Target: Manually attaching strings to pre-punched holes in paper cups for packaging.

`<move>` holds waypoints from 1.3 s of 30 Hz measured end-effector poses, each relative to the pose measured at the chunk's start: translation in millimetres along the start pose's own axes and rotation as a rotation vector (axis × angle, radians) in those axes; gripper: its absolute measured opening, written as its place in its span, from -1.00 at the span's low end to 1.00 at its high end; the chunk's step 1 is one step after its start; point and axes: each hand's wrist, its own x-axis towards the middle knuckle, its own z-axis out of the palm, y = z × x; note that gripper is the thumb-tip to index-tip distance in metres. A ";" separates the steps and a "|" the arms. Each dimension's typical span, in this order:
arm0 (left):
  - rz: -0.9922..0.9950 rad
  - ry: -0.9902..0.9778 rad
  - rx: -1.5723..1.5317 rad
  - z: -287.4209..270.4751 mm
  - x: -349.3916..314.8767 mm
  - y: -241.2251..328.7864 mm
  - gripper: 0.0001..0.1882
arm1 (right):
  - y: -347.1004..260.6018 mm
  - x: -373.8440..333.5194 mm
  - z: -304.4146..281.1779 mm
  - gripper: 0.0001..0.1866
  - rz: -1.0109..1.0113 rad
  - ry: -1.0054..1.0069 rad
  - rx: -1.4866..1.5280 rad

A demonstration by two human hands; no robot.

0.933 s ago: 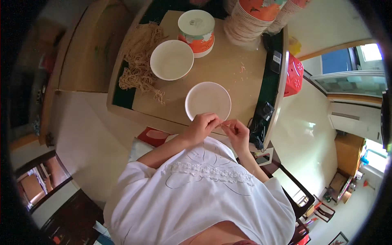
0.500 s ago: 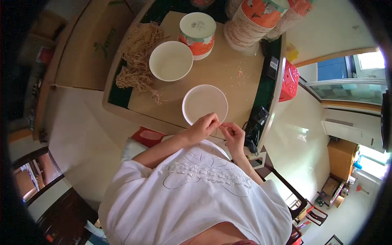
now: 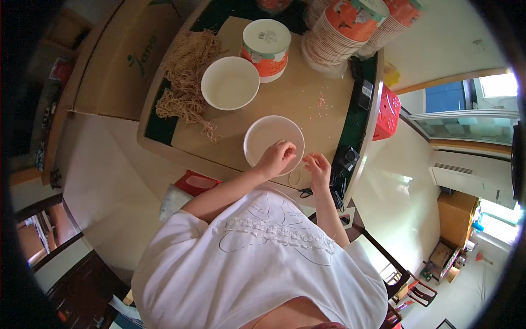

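A round white paper bowl stands near the table's front edge. My left hand is over its near right side, fingers curled together; anything in them is too small to make out. Just right of the rim, my right hand pinches a thin pale cord, which hangs in a small loop between the hands. Farther left stands a second white bowl, open side up. Behind it, an orange and green printed paper bowl is stacked upside down. A heap of tan strings lies at the left.
Tall sleeves of nested paper bowls stand at the back right. Small pink and white bits are scattered on the cardboard sheet. Black cables and a small dark device lie at the right edge, near a red plastic stool.
My hands have moved apart from where they met at the bowl's near rim. The left is now farther over the bowl, and a loop of pale cord shows by the right.
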 end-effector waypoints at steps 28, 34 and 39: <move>0.129 -0.011 0.217 8.7 3.7 1.6 -0.92 | 6.4 9.5 1.7 -0.87 -0.032 -0.148 -0.031; 0.173 -0.027 0.303 8.1 5.9 4.4 -0.93 | 10.0 10.8 -0.2 -0.88 -0.073 -0.162 -0.050; 0.188 -0.036 0.330 6.9 8.4 8.7 -0.94 | 7.2 10.2 0.4 -0.86 -0.116 -0.180 -0.132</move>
